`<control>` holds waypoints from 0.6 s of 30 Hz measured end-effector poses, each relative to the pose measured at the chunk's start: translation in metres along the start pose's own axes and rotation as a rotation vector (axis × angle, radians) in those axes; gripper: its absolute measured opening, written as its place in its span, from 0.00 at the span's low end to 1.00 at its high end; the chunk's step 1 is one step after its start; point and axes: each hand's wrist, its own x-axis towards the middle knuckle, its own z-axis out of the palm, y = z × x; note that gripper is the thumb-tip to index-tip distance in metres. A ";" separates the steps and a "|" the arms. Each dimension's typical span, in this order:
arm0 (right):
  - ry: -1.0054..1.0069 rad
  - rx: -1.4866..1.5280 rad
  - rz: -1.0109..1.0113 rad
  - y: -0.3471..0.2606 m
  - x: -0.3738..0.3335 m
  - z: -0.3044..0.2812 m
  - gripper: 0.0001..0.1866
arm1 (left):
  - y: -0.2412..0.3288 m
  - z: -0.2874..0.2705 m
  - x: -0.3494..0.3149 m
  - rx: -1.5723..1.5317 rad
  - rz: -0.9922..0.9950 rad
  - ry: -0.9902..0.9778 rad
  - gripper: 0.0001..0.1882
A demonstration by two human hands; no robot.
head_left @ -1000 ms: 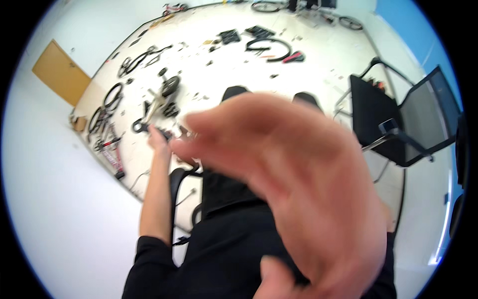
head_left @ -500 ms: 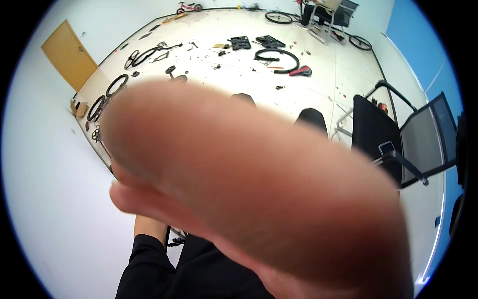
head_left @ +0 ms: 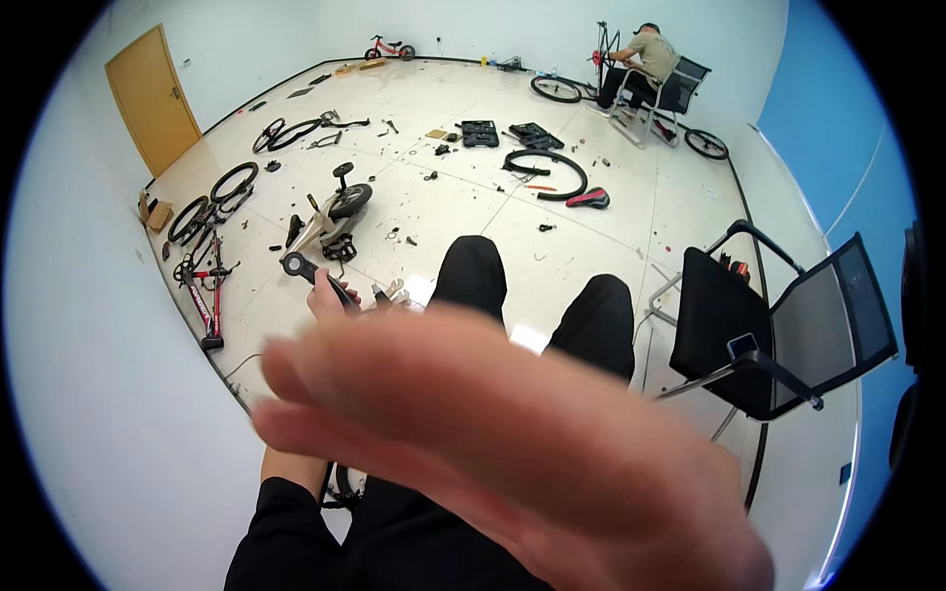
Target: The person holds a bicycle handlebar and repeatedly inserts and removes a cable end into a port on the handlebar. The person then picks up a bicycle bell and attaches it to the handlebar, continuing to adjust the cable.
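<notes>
My right hand (head_left: pixel 512 424) is very close and blurred, stretched across the lower middle with its fingers extended and held side by side. Nothing shows in it. Beyond it, my left hand (head_left: pixel 325 296) is closed round a black crank arm (head_left: pixel 300 266) with a round end, which points up and left. Metal jaws of a wrench (head_left: pixel 397 293) show just right of that hand; whether they are held or lying there I cannot tell. The left palm and wrist are hidden behind my right hand. A small bike (head_left: pixel 317 229) lies on the floor past the crank arm.
A red and black bike frame (head_left: pixel 209 295) lies by the left wall. Open black tool cases (head_left: pixel 480 134), a tyre (head_left: pixel 581 177) and a red-black saddle (head_left: pixel 588 198) lie ahead. A chair (head_left: pixel 729 320) bearing a phone stands right. Another person (head_left: pixel 650 54) sits at the back.
My right hand has dropped lower and covers less of the view. My left hand with the crank arm, the small bike and the seated person's upper body now show.
</notes>
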 end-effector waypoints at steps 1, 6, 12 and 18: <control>0.018 0.019 -0.025 -0.009 -0.005 -0.007 0.29 | 0.001 0.004 -0.002 0.009 -0.006 -0.021 0.19; -0.019 0.189 -0.268 -0.052 -0.007 -0.036 0.28 | -0.005 -0.011 0.010 -0.011 -0.022 0.018 0.19; -0.076 0.366 -0.588 -0.115 -0.014 -0.067 0.26 | 0.004 0.003 -0.009 0.010 -0.041 -0.009 0.17; -0.077 0.447 -0.625 -0.128 -0.003 -0.089 0.25 | -0.001 -0.003 0.001 0.000 -0.030 -0.006 0.17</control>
